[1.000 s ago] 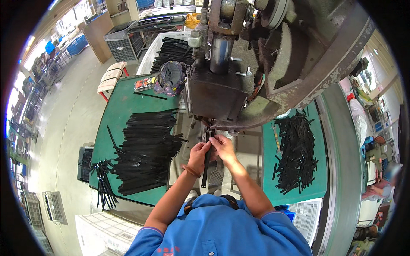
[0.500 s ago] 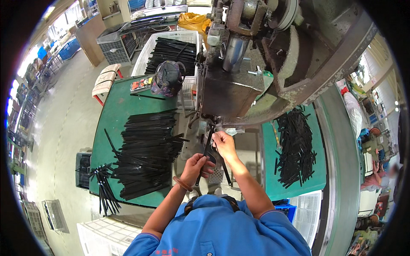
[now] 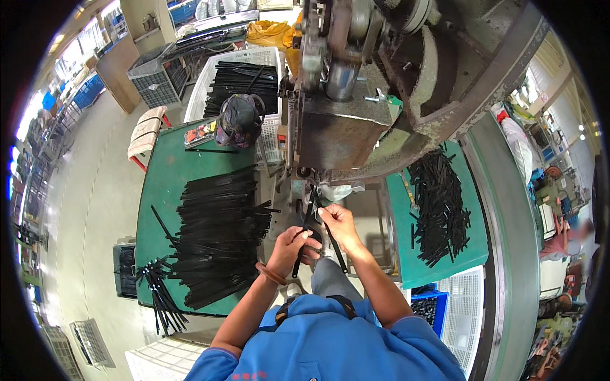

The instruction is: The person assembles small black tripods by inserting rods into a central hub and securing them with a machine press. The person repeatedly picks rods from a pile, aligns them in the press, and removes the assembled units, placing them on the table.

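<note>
Below the head of a large, worn metal press [image 3: 343, 136], my left hand [image 3: 292, 249] is closed on a long, narrow black strip [image 3: 297, 267]. This strip slants up toward the bottom of the press. My right hand [image 3: 341, 227] pinches a second black strip [image 3: 337, 253], whose lower end hangs down past the wrist. The two strips come close together at their upper ends, just under the press; whether they touch there I cannot tell. Left of my hands, a wide pile of long black strips [image 3: 216, 235] covers much of a green tabletop [image 3: 159, 184].
Short black pieces [image 3: 438, 209] are heaped on the green table at right. A patterned cap [image 3: 240, 120] lies near a white crate [image 3: 200, 95] of strips. A bundle of strips [image 3: 159, 295] overhangs the left table's corner. A blue bin [image 3: 438, 308] stands low at right.
My right hand has moved slightly down and right, away from the press, with its strip. My left hand has barely moved. A grey trouser leg now shows beneath my hands, and the whole view has shifted slightly.
</note>
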A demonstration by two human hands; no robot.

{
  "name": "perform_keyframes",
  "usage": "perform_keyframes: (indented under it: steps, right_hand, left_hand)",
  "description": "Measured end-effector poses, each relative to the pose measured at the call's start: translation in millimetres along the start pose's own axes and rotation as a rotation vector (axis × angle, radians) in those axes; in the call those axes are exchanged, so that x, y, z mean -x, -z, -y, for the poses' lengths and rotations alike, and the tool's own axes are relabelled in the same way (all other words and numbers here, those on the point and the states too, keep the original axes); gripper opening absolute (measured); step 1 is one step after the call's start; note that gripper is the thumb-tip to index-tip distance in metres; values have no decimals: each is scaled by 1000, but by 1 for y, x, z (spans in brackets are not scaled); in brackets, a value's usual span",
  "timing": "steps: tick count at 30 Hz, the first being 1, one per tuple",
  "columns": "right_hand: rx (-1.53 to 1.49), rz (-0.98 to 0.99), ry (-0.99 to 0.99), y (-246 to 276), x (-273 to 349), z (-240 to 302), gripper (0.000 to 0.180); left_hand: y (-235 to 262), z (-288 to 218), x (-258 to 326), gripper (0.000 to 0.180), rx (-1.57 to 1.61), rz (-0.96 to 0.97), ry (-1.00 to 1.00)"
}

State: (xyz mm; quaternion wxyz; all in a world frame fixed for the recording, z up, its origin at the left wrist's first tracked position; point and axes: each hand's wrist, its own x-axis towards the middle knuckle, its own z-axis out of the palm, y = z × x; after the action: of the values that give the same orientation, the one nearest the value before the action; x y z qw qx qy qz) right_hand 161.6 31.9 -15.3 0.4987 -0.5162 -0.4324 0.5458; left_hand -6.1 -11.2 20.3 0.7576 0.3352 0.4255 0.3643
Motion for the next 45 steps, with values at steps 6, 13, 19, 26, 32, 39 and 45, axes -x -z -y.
perform_keyframes:
  steps: [6, 13, 19, 26, 32, 39, 45]
  right_hand:
    - [-1, -24, -36, 1, 0, 3, 25]
    - [-18, -44, -4, -2, 3, 7, 22]
    - [-32, 7, -37, 1, -1, 8, 22]
    - [-124, 22, -111, 2, 0, -2, 22]
    - [-117, 44, -126, 4, -2, -2, 23]
    - [-96, 20, -137, 5, -2, 6, 23]
    - [-79, -5, -146, 3, -1, 6, 23]
  left_hand:
    - [1, -6, -2, 22, -27, 11, 3]
    - [1, -4, -3, 21, -8, 44, -36]
    - [3, -7, -4, 20, 9, 22, -6]
    - [3, 3, -7, 21, 16, 32, -13]
    - [7, 8, -4, 21, 19, 33, -39]
    - [5, 1, -5, 24, -43, 30, -15]
    - [5, -3, -4, 24, -58, 26, -14]
